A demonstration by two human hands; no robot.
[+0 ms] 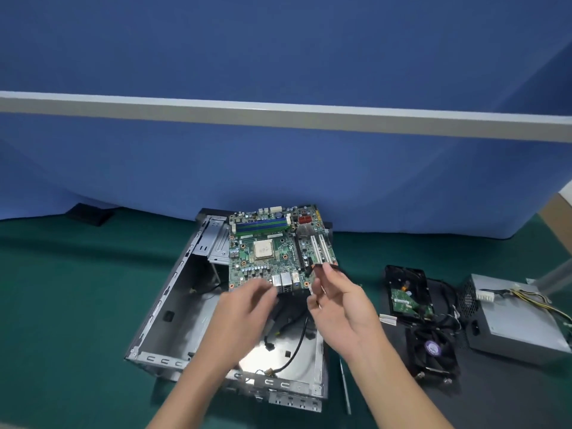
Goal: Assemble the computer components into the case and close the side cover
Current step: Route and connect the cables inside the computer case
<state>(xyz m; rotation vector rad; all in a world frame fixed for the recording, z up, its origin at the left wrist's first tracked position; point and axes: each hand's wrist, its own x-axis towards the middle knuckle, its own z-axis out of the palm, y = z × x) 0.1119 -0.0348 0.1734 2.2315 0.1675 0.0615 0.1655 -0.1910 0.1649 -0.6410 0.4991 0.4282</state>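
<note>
Near edge, 6 o'clock: both forearms come up from the bottom and meet over the open case (156, 308), which lies on its side on the green counter (62, 305).
Left hand (247, 308): blurred, fingers loosely bent just beside the port block on the board's near edge. Cannot tell if it touches or grips anything.
Right hand (340, 305): thumb and fingertips pinch the end of a black cable (329, 267), lifted just clear of the board's near right corner.
Case floor: bare metal, with loose wiring (297, 342) trailing across it under the hands.
Motherboard (272, 252): at 12 o'clock of the hands, tilted over the far end of the case and not yet lying flat inside.
3 o'clock of the case: hard drive (405, 295), cooler fan (433, 351) nearer, and power supply (520, 329) farthest right, all outside the case.
Far: blue partition (278, 165) behind the counter.
Step, as judged: early, seating the board while getting cables out of its way.
Next move calls for: keeping the cable out from under the board, lowering the board level, and lining its ports up with the case's openings. Trapped wiring is the risk.
</note>
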